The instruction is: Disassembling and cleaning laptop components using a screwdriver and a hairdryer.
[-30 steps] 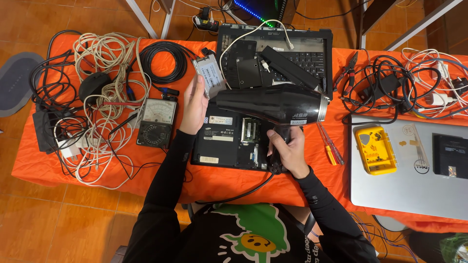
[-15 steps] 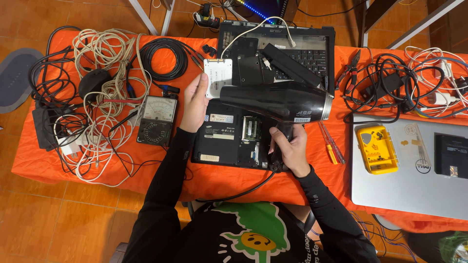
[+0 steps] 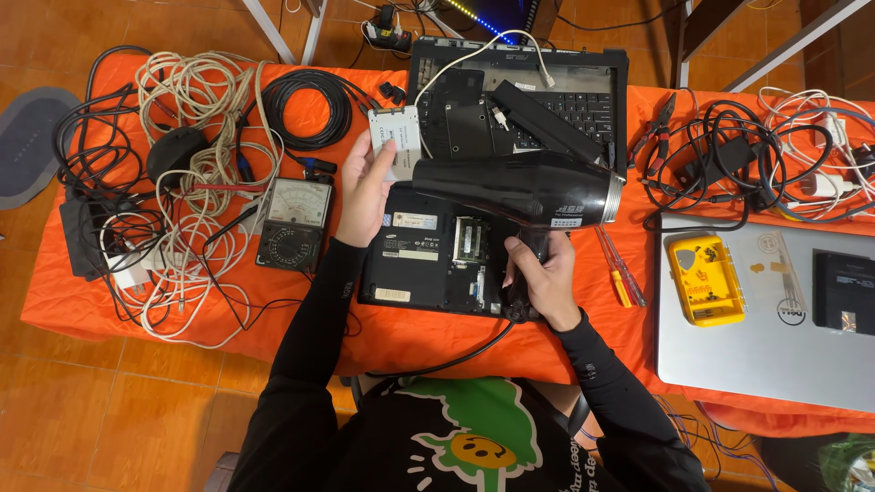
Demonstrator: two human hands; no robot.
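Far out from my left hand [image 3: 363,189] sat a cable tangle [image 3: 182,164], and just outside it an analog meter [image 3: 293,223]. That hand was closed round a flat silver drive [image 3: 395,138], pinched by its edges above the opened laptop base [image 3: 437,255]. I judged the drive light, rigid, somewhat slick and fragile; edges were the safe grip. Between the hands ran the black hair dryer [image 3: 519,189]. My right hand [image 3: 542,273] was wrapped tight on its handle below the barrel. It looked bulky, stiff and front-heavy. Beyond that hand lay screwdrivers [image 3: 620,269] and a yellow meter [image 3: 704,278].
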